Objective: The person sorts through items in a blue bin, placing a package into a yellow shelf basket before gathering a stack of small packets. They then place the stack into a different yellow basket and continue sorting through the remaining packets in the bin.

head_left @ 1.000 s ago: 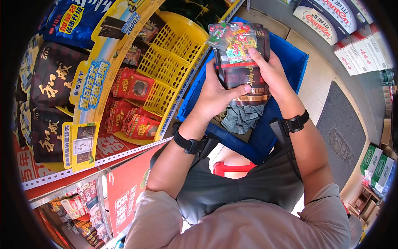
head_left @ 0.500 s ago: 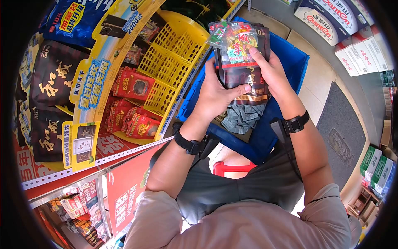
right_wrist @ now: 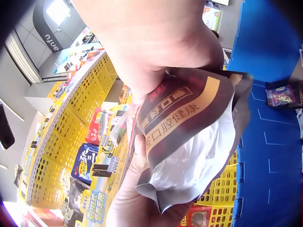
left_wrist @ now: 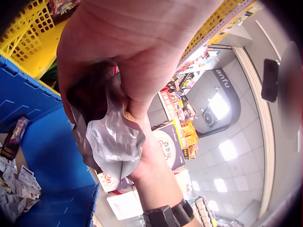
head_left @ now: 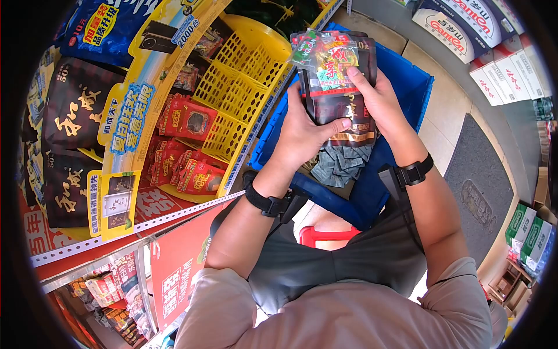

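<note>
Over a blue crate (head_left: 419, 87), both hands hold dark brown printed snack pouches (head_left: 343, 110) with gold lettering. The left hand (head_left: 302, 134) grips the left side, its thumb lying across the front. On the right side, the right hand (head_left: 385, 107) grips with its thumb near the upper front. A clear, colourful small packet (head_left: 334, 64) lies over the top of the front pouch. Silvery folded pouch bottoms (left_wrist: 116, 142) show below the left hand in the left wrist view. The right wrist view shows a tan band with dark lettering on the pouch (right_wrist: 187, 113).
Small grey-green sachets (head_left: 343, 164) lie in the crate. To the left, a yellow basket rack (head_left: 232, 87) holds red snack packs (head_left: 189, 119). Larger dark pouches (head_left: 75, 110) stand behind a display strip. Cartons (head_left: 505, 72) are stacked at the right, near a grey mat (head_left: 479, 174).
The pouches and the small packet have tilted slightly and shifted a little left at the top. Both hands keep their hold in nearly the same place.
</note>
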The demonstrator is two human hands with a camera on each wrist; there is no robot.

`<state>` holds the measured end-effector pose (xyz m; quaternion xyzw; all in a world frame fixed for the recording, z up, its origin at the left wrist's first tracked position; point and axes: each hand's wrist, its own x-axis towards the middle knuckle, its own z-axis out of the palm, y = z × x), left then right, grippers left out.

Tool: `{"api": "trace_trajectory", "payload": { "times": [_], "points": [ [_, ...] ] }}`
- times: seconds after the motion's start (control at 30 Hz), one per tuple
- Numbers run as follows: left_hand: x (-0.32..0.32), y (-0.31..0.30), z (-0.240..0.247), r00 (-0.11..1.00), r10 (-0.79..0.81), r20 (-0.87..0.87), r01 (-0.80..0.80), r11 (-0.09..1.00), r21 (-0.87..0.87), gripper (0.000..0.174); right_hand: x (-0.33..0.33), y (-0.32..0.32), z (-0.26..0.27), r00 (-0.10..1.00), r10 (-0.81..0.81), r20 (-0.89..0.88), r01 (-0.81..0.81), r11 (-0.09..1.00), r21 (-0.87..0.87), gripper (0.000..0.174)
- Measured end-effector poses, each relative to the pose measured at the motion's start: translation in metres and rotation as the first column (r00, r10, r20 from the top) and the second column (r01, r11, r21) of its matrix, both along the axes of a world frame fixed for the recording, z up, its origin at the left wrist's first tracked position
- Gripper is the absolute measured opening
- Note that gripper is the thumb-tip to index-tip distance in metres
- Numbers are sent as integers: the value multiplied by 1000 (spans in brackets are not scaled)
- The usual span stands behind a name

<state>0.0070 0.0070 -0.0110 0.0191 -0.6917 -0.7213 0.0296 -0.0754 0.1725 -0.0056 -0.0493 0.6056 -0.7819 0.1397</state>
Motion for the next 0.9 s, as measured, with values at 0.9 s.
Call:
{"api": "trace_trajectory", "payload": {
  "times": [0.9],
  "points": [
    [-3,-8,8,996,38,-86,-49,990,-135,103,-4,4,-1,989,63,-130,-56,997,60,50]
  ]
}}
